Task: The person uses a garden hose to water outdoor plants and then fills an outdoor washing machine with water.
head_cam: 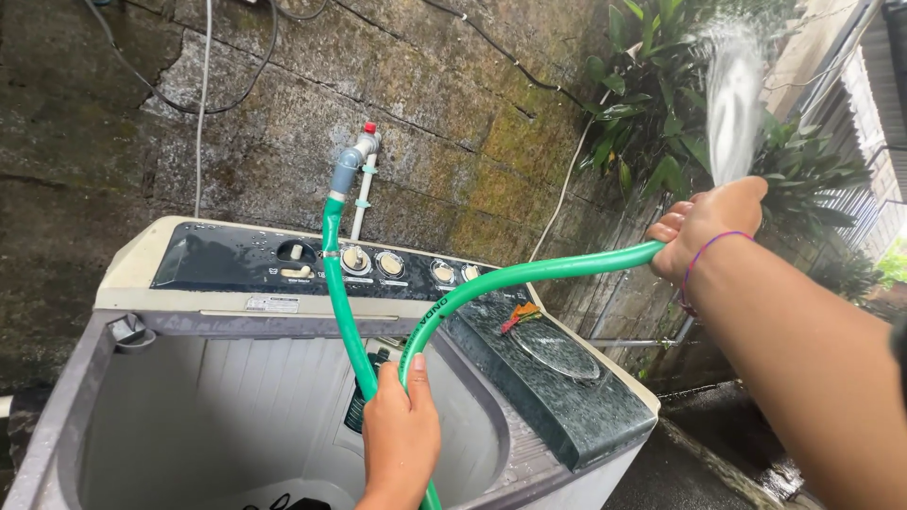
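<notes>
Gripping the green hose (529, 274) in two places, both hands are closed around it: the left hand (401, 436) low over the washing machine's open tub (236, 416), the right hand (704, 225) pinching the far end, where water (732, 104) sprays upward toward the plants (652, 104). Spraying seems the step in hand; next likely calls for swinging the nozzle end down toward the tub.
</notes>
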